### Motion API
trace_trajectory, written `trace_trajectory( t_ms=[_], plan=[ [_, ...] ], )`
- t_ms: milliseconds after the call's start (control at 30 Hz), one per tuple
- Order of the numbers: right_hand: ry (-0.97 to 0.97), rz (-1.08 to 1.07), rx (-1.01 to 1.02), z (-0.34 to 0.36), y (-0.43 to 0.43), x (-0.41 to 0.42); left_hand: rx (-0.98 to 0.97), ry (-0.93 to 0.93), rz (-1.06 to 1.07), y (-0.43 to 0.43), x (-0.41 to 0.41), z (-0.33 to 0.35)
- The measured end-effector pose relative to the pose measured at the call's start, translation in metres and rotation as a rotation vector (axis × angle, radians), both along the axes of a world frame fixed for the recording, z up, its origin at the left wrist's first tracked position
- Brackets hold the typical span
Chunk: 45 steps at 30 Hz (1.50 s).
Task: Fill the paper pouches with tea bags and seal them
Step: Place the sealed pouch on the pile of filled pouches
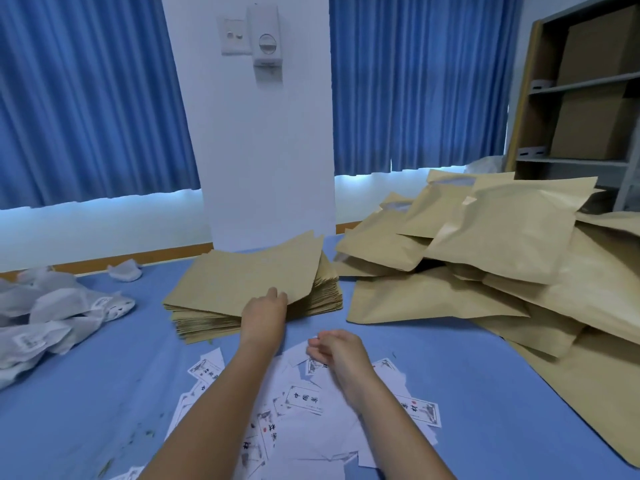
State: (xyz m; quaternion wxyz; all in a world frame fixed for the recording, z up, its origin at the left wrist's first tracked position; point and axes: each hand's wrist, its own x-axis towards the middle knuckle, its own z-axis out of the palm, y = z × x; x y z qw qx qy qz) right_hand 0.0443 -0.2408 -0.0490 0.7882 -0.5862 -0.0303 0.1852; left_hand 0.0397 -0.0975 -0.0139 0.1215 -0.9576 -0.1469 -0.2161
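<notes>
blue curtains (pixel 86 98) | white pillar (pixel 263 150) | shelf (pixel 581 98), cardboard boxes (pixel 595 123)

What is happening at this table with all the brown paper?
A person is packing tea. The left hand grips the top pouch of a flat stack and lifts its near edge. The right hand hovers with curled fingers over scattered printed labels; whether it holds anything is unclear. White tea bags lie at the left, puffed pouches are heaped at the right.
</notes>
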Motion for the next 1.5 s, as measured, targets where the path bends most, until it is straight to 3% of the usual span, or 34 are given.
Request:
trace_trajectory(
  t_ms=[133, 200, 267, 367, 500, 633, 900, 1200, 1400, 1500],
  plan=[
    [0.06, 0.11, 0.232, 0.01, -0.003, -0.003, -0.127, -0.186, -0.405, 0.001, -0.044, 0.006],
    [0.13, 0.198, 0.395, 0.02, -0.004, -0.01, -0.218, -0.125, -0.615, 0.015, -0.076, 0.004],
    [0.144, 0.203, 0.382, 0.028, 0.004, -0.021, -0.288, -0.029, -0.695, 0.032, -0.111, 0.001],
    [0.122, 0.085, 0.166, 0.04, 0.037, -0.045, -0.595, -0.081, -0.585, 0.046, -0.149, -0.001],
    [0.138, 0.111, 0.244, 0.044, 0.092, -0.094, -0.639, -0.214, -0.434, 0.042, -0.171, -0.006],
    [0.187, 0.259, 0.347, 0.028, 0.117, -0.124, -0.717, -0.367, -0.416, 0.056, -0.185, -0.009],
    [0.14, 0.424, 0.368, 0.019, 0.108, -0.126, -1.064, -0.338, -0.364, 0.067, -0.194, -0.007],
    [0.113, 0.491, 0.339, 0.021, 0.106, -0.129, -1.169, -0.313, -0.238, 0.066, -0.197, -0.007],
    [0.109, 0.386, 0.402, 0.021, 0.107, -0.131, -0.914, -0.356, -0.219, 0.053, -0.194, -0.013],
    [0.05, 0.347, 0.378, 0.022, 0.106, -0.133, -0.905, -0.339, -0.223, 0.055, -0.193, -0.016]
  ],
)
